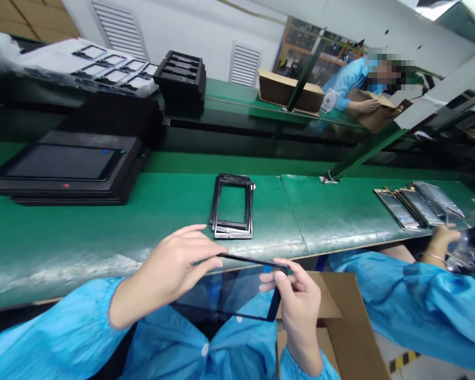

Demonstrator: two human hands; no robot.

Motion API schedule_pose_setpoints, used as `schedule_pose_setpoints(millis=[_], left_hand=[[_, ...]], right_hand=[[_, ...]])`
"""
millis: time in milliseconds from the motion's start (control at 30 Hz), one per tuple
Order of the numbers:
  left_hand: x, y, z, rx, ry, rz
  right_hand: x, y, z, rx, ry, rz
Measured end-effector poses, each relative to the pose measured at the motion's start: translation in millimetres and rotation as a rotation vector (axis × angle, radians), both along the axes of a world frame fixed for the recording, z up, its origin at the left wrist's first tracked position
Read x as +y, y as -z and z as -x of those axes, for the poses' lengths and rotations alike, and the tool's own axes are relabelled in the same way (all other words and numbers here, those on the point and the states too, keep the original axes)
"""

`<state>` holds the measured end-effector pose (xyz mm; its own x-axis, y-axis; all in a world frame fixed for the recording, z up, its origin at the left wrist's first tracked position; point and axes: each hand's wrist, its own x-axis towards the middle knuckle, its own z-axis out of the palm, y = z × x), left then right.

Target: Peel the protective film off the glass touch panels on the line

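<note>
A clear glass touch panel with a black border (237, 293) is held tilted in front of my chest, just off the bench's front edge. My left hand (178, 264) pinches its upper left part between thumb and fingers. At the upper right corner my right hand (298, 295) grips it, thumb on the near face and fingertips showing through the glass. A blue tab and a green tab sit near that corner. Beyond the panel, a small stack of black rectangular frames (233, 232) lies on the green bench (174, 211).
Black trays (71, 187) with a dark panel on top stand at left. More black trays (182, 74) and white-wrapped frames (114, 66) are behind. At right, a co-worker's hand (443, 243) is near stacked panels (415, 208). A cardboard box (352, 316) stands below the bench.
</note>
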<state>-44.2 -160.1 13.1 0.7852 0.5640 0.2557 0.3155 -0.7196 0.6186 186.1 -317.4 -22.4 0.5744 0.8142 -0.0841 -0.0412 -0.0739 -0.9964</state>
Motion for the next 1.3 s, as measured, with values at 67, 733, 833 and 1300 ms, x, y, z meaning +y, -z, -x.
schedule_pose_setpoints(millis=[67,733,833,1300], left_hand=[[-2.2,-1.9,-0.7,0.013,0.002,-0.032],[-41.1,19.8,-32.7,-0.338,-0.314,1.13],[-41.8,21.5,-31.3,-0.333,-0.32,1.148],[-20.1,-3.8,-23.1,0.059,0.078,0.646]], right_hand=[[-0.1,0.9,0.0,0.011,-0.006,0.002],[23.0,8.3,-6.0,0.15,-0.104,0.037],[24.2,3.3,-2.3,0.076,-0.109,0.007],[34.5,-5.3,5.4,-0.028,-0.364,-0.042]])
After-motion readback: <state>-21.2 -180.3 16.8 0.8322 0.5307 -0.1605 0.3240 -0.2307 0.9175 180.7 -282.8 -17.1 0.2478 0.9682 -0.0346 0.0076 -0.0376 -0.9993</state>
